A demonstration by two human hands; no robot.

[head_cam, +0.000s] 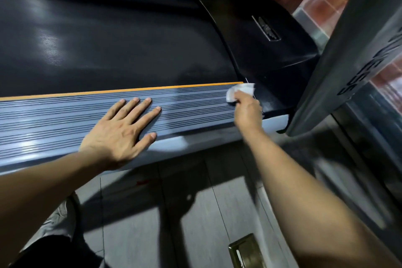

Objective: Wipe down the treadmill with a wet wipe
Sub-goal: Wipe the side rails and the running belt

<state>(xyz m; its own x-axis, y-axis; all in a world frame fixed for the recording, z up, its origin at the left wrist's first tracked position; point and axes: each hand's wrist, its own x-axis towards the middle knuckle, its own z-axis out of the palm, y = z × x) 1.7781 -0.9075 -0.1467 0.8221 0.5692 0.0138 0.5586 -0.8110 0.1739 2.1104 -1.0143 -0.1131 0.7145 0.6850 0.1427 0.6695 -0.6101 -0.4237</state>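
My right hand (248,111) holds the wet wipe (239,91), its fingers curled round the bunched white sheet and pressing it down at the front end of the near side rail (87,124), where the rail meets the black motor cover (261,50). The fingertips themselves are hidden under the wipe and the hand is slightly blurred. My left hand (117,132) lies flat on the same rail, further back from the wipe, fingers (132,104) straight and spread, holding nothing.

Handling judgement: the wipe is light, soft and limp, with no stiffness of its own; it should be kept wadded under the fingertips so that pressure reaches the grooves. Being damp, it will likely drag on the ribs rather than slide freely.

The rail is grey-blue, rigid, and ribbed with fine dark lengthwise grooves; an orange strip (130,90) edges its far side. Beyond the strip lies the treadmill belt (108,39), black, matt and finely textured. The motor cover is smooth, glossy, curved plastic. Right of the wipe rises a grey upright (348,50).
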